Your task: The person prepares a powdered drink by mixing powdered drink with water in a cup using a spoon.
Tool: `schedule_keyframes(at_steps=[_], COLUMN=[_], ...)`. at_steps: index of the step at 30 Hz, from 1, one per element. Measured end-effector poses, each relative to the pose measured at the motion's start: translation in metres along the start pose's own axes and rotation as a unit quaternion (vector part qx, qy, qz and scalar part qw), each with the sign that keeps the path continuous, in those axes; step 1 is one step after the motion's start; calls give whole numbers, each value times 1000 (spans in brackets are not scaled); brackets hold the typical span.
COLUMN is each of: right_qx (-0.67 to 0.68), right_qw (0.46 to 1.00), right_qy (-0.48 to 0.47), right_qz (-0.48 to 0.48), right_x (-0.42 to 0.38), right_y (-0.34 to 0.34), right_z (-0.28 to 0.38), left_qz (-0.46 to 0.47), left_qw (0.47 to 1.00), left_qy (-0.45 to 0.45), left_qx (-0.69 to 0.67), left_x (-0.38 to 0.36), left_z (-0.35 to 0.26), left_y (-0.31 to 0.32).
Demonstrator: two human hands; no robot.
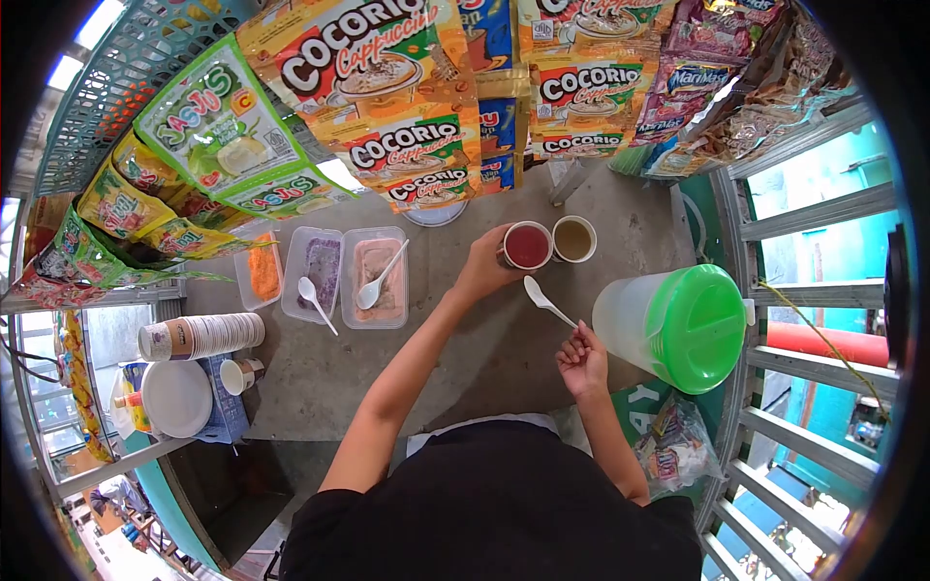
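Note:
My left hand (481, 268) is wrapped round a paper cup of red drink (528, 246). Right beside it stands a second paper cup, holding a brownish drink (573, 239). In my right hand (583, 364) is the handle of a white plastic spoon (545, 298), its bowl up in the air just below the red cup. A large translucent drink container with a green lid (702, 329) is to the right of this hand. The spoon's bowl looks bare.
Plastic tubs of pink (380, 281), purple (323, 271) and orange powder (263, 271) stand left; two have spoons. Nearer are stacked paper cups (203, 336), one loose cup (241, 375) and a white round lid (177, 398). Drink sachets (387, 77) hang overhead. Metal slats (823, 373) bound the right.

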State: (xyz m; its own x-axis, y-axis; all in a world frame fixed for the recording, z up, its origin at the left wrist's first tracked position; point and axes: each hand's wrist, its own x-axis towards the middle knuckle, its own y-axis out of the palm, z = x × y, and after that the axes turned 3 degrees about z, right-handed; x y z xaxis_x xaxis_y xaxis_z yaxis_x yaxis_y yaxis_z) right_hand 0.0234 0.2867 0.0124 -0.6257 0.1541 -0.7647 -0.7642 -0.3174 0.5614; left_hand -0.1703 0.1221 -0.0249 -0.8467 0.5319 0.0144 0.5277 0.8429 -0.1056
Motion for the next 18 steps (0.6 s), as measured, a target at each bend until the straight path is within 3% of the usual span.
schedule_keyframes(at_steps=[12, 14, 18], right_qx=[-3, -9, -36], right_qw=[1000, 1000, 999], right_qy=[7, 9, 3], right_qz=[6, 7, 33], right_x=[0, -2, -4], right_y=[7, 8, 11], right_z=[0, -1, -2], left_qz=[15, 0, -46], left_qw=[999, 999, 991], left_qy=[-17, 45, 44], left_qx=[-37, -11, 116], left_x=[-2, -6, -35], left_z=[-2, 0, 2], left_y=[1, 2, -4])
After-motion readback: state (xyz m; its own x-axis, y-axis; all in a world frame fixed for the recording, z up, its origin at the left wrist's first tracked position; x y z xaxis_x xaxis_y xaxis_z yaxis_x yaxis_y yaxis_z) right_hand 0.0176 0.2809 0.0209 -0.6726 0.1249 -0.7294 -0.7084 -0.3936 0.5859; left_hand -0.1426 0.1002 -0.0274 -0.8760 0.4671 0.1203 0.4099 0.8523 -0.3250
